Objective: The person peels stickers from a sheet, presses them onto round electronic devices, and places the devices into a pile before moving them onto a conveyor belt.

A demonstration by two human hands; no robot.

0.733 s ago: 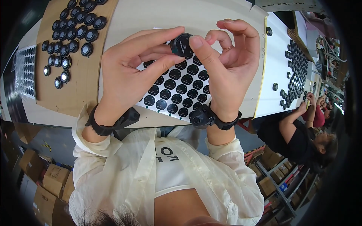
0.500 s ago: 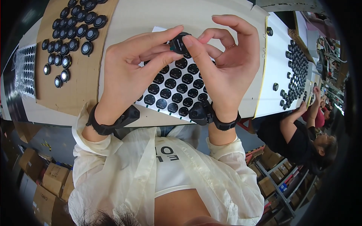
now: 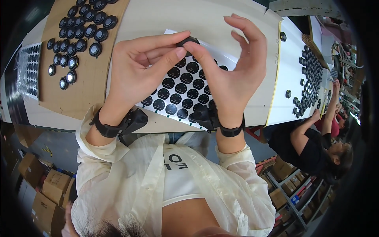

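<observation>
My left hand point(image 3: 136, 69) pinches a small round black part point(image 3: 189, 40) on edge between thumb and fingertips, above the work surface. The thumb of my right hand point(image 3: 235, 75) presses against this part; its other fingers are raised and spread apart, away from it. Much of the part's face is hidden by the fingers. Beneath both hands lies a white sheet of round black stickers point(image 3: 181, 88), set in rows and partly covered by the right hand and the wrist devices.
On brown cardboard point(image 3: 89, 75) at the left stand several round black parts point(image 3: 95, 49). Further left lies another sticker sheet point(image 3: 33, 65) in clear plastic. At the right, many black parts point(image 3: 310, 81) cover a white board. A person in black point(image 3: 304, 144) works beyond it.
The round part has tipped from showing its face to nearly edge-on. My right thumb has shifted slightly left and down, and the right fingers have drawn up and away from the part.
</observation>
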